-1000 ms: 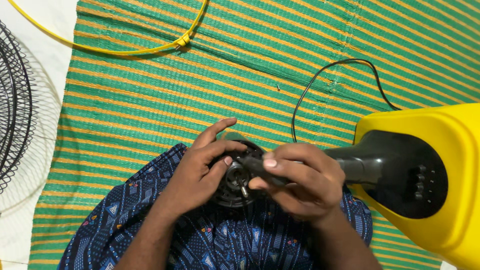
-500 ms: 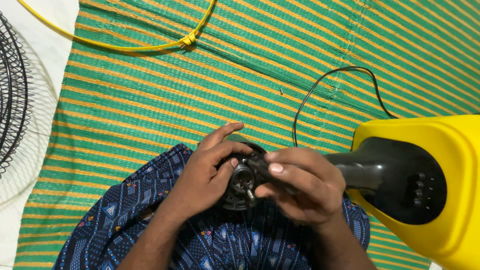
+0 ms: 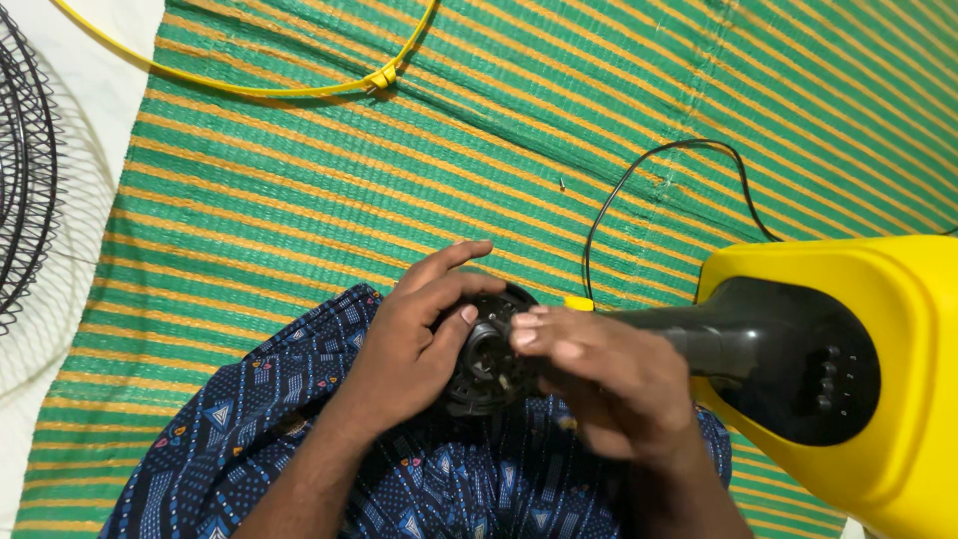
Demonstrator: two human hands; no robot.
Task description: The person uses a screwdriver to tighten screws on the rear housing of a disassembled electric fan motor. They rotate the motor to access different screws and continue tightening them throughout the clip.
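A black round fan motor housing [image 3: 489,364] rests on my lap, joined by a black neck to a yellow fan base [image 3: 848,384] at the right. My left hand [image 3: 419,339] cups the housing from the left, thumb on its face. Over its right side lies my right hand [image 3: 599,379], with the fingertips pinched at the centre of the housing. Whatever those fingertips hold is hidden. A small yellow part [image 3: 579,302] shows just above my right hand.
A green and yellow striped mat [image 3: 299,200] covers the floor. A yellow ring [image 3: 249,85] lies at the top left. A black wire fan guard [image 3: 25,180] sits at the left edge. A black cord [image 3: 639,180] loops from the base. Blue patterned cloth [image 3: 259,439] covers my lap.
My right hand's fingers have shifted slightly over the centre of the housing. The view has shifted slightly. My left hand keeps its grip.
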